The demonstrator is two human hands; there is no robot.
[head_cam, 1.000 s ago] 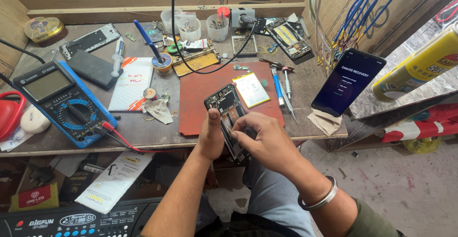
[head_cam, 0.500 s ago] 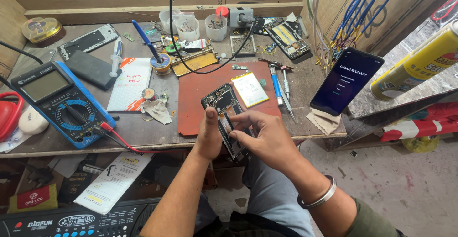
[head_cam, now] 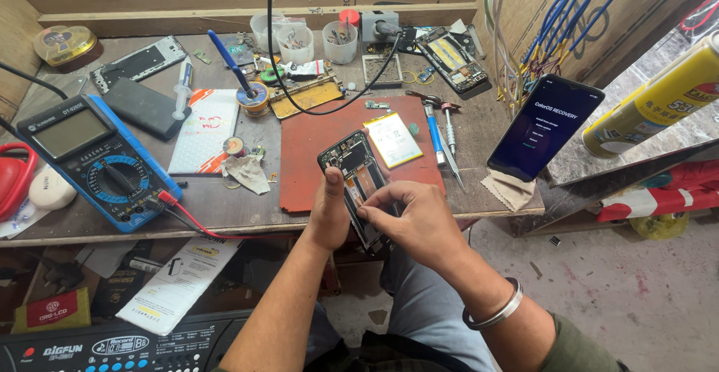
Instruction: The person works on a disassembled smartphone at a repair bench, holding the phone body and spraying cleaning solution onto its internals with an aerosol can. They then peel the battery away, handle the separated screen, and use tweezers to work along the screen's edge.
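Observation:
My left hand (head_cam: 329, 211) grips an opened phone (head_cam: 352, 164) with its back cover off and its circuit board showing, held over the front edge of the red work mat (head_cam: 314, 143). My thumb lies along the phone's left side. My right hand (head_cam: 410, 218) pinches at the lower middle of the phone's inside with thumb and forefinger. Whether anything is between those fingertips I cannot tell. A yellow-white battery (head_cam: 392, 139) lies on the mat just beyond the phone.
A blue multimeter (head_cam: 97, 161) with red lead sits at left. A lit phone (head_cam: 545, 126) leans at right beside a yellow spray can (head_cam: 659, 98). Screwdrivers and tweezers (head_cam: 442, 136), small cups (head_cam: 341, 42), another phone frame (head_cam: 138, 61) and a keyboard (head_cam: 112, 346) are around.
My right hand's fingers have shifted slightly on the phone's lower inside. The phone and my left hand stay nearly where they were.

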